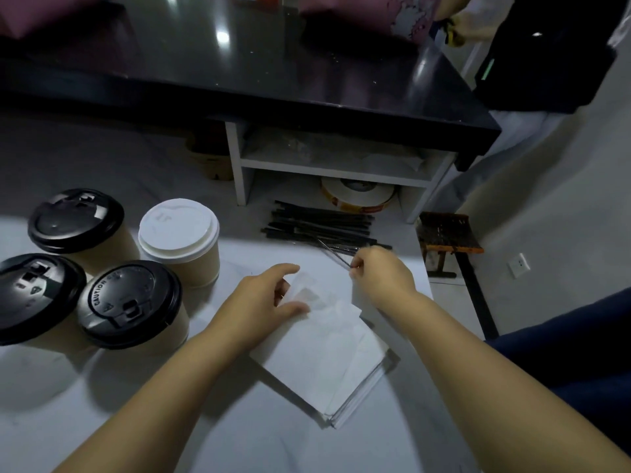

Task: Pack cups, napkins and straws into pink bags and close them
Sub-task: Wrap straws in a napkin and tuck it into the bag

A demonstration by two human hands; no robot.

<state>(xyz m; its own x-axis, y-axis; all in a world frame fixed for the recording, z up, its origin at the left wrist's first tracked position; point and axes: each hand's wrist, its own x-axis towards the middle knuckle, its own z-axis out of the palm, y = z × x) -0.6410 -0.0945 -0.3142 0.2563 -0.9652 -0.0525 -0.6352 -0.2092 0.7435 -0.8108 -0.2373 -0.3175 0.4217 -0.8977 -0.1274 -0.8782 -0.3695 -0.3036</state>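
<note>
A stack of white napkins (327,363) lies on the white table in front of me. My left hand (259,302) rests on the far corner of the stack, fingers pinching the lifted top napkin (307,288). My right hand (382,274) pinches the end of one wrapped black straw (333,252), raised off the pile of black straws (317,227) behind it. Several kraft paper cups stand at the left: three with black lids (129,302) (37,295) (75,216) and one with a white lid (179,230). Pink bags (358,11) sit blurred on the black counter at the back.
A black counter (273,70) rises behind the table, with a white shelf unit (334,165) under it holding a roll of tape (358,196). Another person's arm (457,22) is at the top right. The table's right edge runs near a dark stool (447,233).
</note>
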